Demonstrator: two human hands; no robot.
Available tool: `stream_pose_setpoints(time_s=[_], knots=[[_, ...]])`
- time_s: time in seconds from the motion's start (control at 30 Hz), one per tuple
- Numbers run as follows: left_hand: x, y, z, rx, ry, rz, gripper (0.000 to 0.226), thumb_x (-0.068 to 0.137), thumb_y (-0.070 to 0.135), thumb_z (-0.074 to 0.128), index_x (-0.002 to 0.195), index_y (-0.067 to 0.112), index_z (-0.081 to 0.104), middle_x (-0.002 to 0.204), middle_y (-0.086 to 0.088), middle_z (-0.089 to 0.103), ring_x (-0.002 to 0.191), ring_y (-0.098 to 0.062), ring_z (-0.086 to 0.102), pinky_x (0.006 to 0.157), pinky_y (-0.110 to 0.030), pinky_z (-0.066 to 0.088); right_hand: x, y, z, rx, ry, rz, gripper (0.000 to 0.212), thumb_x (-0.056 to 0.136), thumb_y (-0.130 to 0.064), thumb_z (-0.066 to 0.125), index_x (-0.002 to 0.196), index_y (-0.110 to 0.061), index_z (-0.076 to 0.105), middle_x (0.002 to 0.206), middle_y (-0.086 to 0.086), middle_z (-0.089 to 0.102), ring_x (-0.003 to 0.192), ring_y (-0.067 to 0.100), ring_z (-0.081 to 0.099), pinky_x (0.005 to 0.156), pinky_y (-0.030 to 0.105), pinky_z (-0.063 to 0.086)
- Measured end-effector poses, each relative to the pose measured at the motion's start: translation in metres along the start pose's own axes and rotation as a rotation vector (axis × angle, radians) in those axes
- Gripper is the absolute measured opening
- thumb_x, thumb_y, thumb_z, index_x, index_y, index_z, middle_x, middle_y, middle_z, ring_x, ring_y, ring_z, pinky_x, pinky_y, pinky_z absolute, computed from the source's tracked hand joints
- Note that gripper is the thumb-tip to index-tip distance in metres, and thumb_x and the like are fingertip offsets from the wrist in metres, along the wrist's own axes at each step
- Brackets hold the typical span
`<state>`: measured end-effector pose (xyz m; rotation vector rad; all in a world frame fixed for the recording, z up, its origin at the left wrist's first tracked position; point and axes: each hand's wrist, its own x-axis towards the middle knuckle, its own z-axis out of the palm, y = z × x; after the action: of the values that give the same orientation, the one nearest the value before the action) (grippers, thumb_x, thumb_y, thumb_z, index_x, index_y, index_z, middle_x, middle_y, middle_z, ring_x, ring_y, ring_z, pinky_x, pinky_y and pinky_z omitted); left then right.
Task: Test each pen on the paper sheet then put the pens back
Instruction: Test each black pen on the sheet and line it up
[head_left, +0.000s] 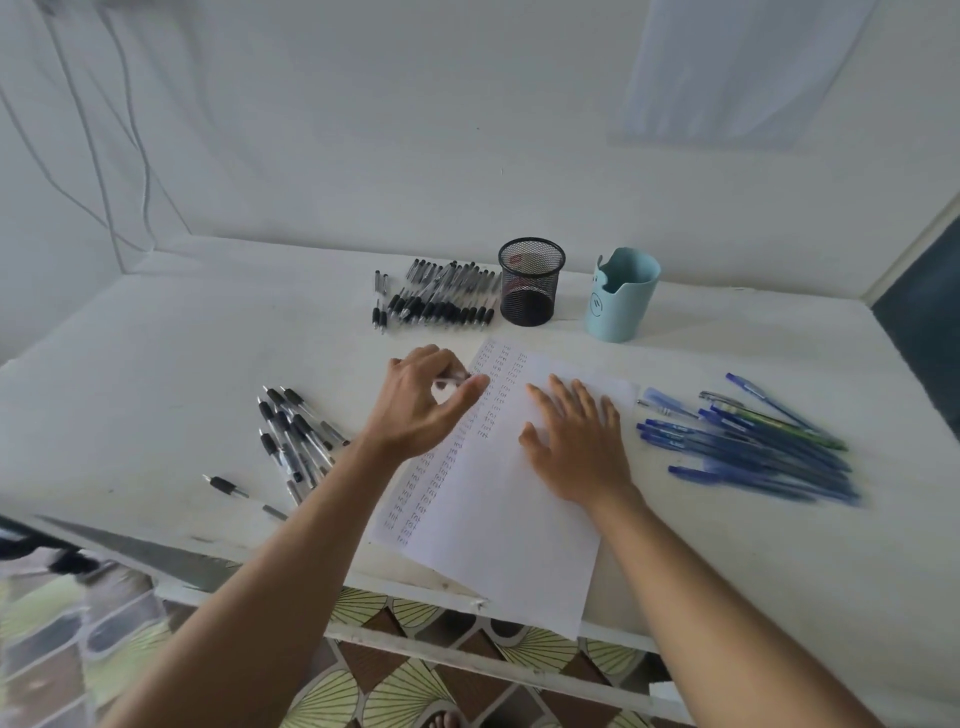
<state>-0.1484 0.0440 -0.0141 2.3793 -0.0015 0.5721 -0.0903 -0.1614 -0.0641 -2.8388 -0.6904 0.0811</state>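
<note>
Table (156, 364): pen (451, 382) mostly behind left hand (421, 402)

the pen (451, 383) in the left hand (423, 400) is nearly all hidden by the curled fingers — only a short clear stretch shows, and its tip cannot be seen. the rows of marks on the paper sheet (498, 509) are too small to read. the left forearm covers part of the sheet's left edge and some of the loose black pens (291, 431). the blue pens (753, 447) smear into blur at their near ends. a reddish patch inside the mesh cup (531, 291) cannot be made out — the inside of the blue cup (621, 306) is hidden.
</note>
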Motion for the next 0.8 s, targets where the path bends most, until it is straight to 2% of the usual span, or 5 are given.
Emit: stream_pose_setpoints(time_s=[0.13,0.2,0.33,0.57,0.8], knots=[[0.005,0.010,0.006,-0.224,0.132,-0.166,0.008,0.096,0.027,0.061,0.101,0.030,0.066,0.085,0.010,0.064,0.058,-0.005,0.053,0.061,-0.019,0.043,0.000,0.000,-0.001,0.017,-0.016,0.005,0.071,0.089,-0.052,0.017,0.157,-0.035,0.021,0.168,-0.005,0.010,0.154,0.020,0.005,0.123,0.049,-0.001],[0.006,0.011,0.015,-0.540,0.185,-0.277,0.023,0.101,0.019,0.047,0.106,0.026,0.068,0.091,0.001,0.068,0.064,-0.012,0.058,0.062,-0.031,0.047,0.001,0.001,0.000,0.021,-0.016,0.002,0.072,0.088,-0.054,0.013,0.158,-0.035,0.020,0.168,-0.006,0.009,0.154,0.019,0.004,0.122,0.048,-0.002],[0.009,0.011,0.025,-0.890,0.067,-0.420,0.059,0.101,0.051,0.027,0.105,0.008,0.067,0.090,-0.014,0.061,0.075,-0.023,0.062,0.067,-0.036,0.052,0.001,0.002,0.000,0.004,-0.035,-0.006,0.079,0.083,-0.057,0.002,0.158,-0.035,0.017,0.168,-0.005,0.007,0.154,0.019,0.001,0.123,0.049,-0.003],[0.011,0.010,0.039,-0.625,-0.007,-0.503,0.021,0.084,0.009,0.078,0.086,-0.002,0.060,0.072,-0.013,0.067,0.062,-0.023,0.066,0.058,-0.035,0.057,0.002,0.001,0.000,-0.011,-0.032,-0.006,0.078,0.084,-0.058,0.002,0.157,-0.035,0.017,0.168,-0.004,0.007,0.154,0.021,0.002,0.123,0.050,0.000],[0.003,0.005,0.039,-0.329,0.060,-0.558,0.031,0.069,-0.004,0.065,0.056,0.006,0.039,0.047,-0.009,0.047,0.044,-0.017,0.042,0.046,-0.029,0.033,0.003,0.002,0.001,0.006,-0.034,-0.004,0.073,0.087,-0.057,0.010,0.157,-0.035,0.018,0.168,-0.005,0.007,0.154,0.021,0.002,0.123,0.050,-0.001]])
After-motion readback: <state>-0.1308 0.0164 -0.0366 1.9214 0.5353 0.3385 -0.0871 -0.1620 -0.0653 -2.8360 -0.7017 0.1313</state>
